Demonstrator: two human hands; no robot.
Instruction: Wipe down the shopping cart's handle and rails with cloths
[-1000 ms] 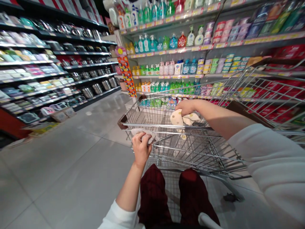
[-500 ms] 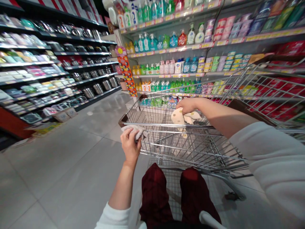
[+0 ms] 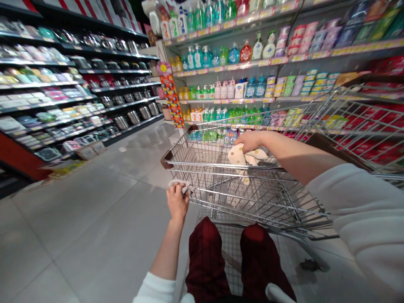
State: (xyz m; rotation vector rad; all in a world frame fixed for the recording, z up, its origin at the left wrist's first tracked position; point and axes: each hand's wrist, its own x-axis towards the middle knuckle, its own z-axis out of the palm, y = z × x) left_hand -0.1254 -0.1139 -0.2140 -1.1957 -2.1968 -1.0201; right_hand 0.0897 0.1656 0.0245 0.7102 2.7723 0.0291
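A metal shopping cart stands sideways before me. My left hand is closed on a greyish cloth, pressed to the wire side at the cart's left end, below the top rail. Inside the basket, near the middle, my right hand grips a cream cloth with tan dots. That cloth hangs bunched below the fingers. Its lower tip shows through the cart's near wires.
Shelves of pump bottles and stacked tubs rise behind the cart. To the left, a long rack holds metal pots. A caster wheel sits at lower right. Grey floor tiles stretch on the left.
My left hand has slid down with the grey cloth, from the top rail to the lower side wires. The right hand stays nearly in place with the dotted cloth. The view has shifted slightly.
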